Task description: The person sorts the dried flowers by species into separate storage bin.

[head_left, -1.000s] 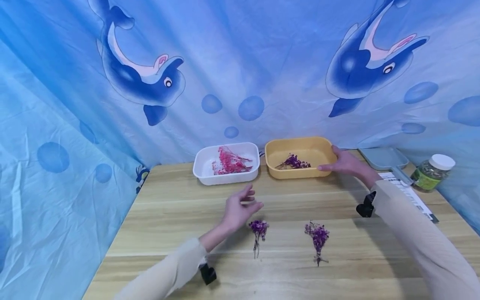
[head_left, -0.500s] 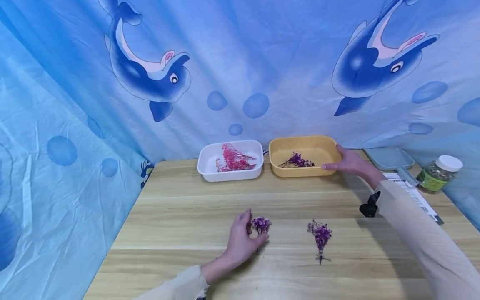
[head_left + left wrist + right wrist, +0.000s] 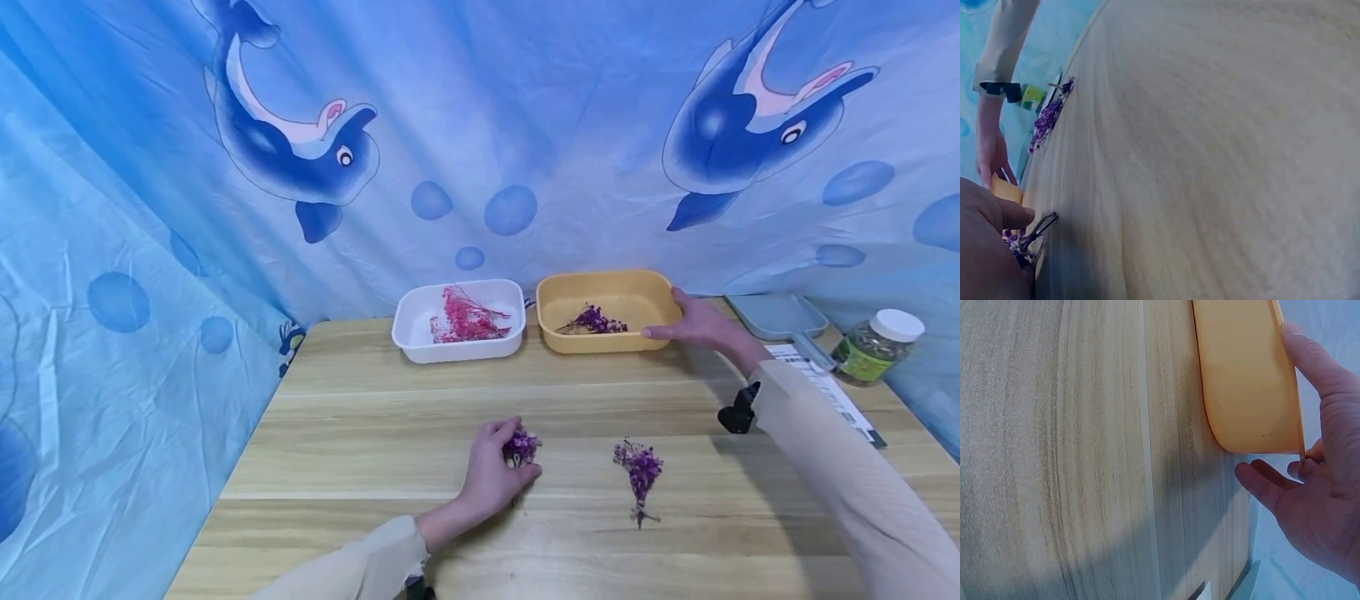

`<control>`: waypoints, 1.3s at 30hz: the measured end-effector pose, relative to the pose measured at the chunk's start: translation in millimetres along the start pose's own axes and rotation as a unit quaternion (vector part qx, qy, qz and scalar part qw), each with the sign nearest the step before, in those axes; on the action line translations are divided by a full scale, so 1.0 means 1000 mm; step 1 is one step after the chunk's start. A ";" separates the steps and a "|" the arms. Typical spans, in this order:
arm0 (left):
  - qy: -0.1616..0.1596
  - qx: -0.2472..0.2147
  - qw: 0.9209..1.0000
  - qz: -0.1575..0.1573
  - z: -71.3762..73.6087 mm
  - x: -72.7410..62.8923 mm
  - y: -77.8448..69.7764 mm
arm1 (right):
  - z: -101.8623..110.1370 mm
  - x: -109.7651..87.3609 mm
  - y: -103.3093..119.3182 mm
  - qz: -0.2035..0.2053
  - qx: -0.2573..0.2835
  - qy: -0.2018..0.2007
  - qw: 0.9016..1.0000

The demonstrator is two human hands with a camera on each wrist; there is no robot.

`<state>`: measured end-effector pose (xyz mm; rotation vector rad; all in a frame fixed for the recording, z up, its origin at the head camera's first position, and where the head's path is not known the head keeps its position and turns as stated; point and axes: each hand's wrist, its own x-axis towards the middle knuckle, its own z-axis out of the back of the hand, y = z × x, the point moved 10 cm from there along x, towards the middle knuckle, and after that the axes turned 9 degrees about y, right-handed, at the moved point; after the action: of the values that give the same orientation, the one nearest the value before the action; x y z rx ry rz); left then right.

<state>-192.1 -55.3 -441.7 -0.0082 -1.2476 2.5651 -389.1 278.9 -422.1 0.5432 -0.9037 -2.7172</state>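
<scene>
My left hand [image 3: 491,479] is at a small purple dried-flower bunch [image 3: 522,446] on the wooden table, fingers on its far left side, thumb by its stems. A gap shows between thumb and fingers. In the left wrist view the thumb [image 3: 1016,215] lies over the bunch, and its tied stems [image 3: 1044,226] stick out. My right hand [image 3: 701,323] holds the right end of a yellow plastic basin [image 3: 600,343], its thumb on the front rim. Inside lies a purple flower bunch [image 3: 594,320]. Another purple bunch [image 3: 641,475] lies on the table, right of my left hand.
A white basin [image 3: 457,353] with pink dried flowers [image 3: 468,315] stands left of the yellow one. At the right edge are a grey-blue pan-shaped tool [image 3: 780,317], a printed sheet [image 3: 828,392] and a lidded jar [image 3: 876,350]. A blue dolphin curtain [image 3: 480,125] hangs behind.
My left hand has come down and back toward me from near the white basin to the left purple bunch, its fingers now partly covering the blossoms. The right hand stays at the yellow basin.
</scene>
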 end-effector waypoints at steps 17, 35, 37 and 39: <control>0.061 -0.050 0.996 -0.031 0.007 0.026 -0.001 | 0.002 -0.004 -0.002 0.003 -0.005 -0.003 1.000; 0.086 0.010 0.992 -0.095 0.021 0.111 -0.056 | 0.000 -0.005 -0.001 -0.003 0.000 -0.005 1.000; 0.087 0.021 0.991 -0.102 0.020 0.119 -0.061 | 0.001 -0.005 0.001 0.001 0.001 -0.008 1.000; 0.087 0.026 0.990 -0.112 0.018 0.126 -0.067 | 0.001 -0.005 0.003 0.004 0.004 -0.007 1.000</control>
<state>-298.7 2.5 -364.1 -0.0763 -1.0546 2.3475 -384.9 278.7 -418.6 0.5209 -0.9189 -2.7152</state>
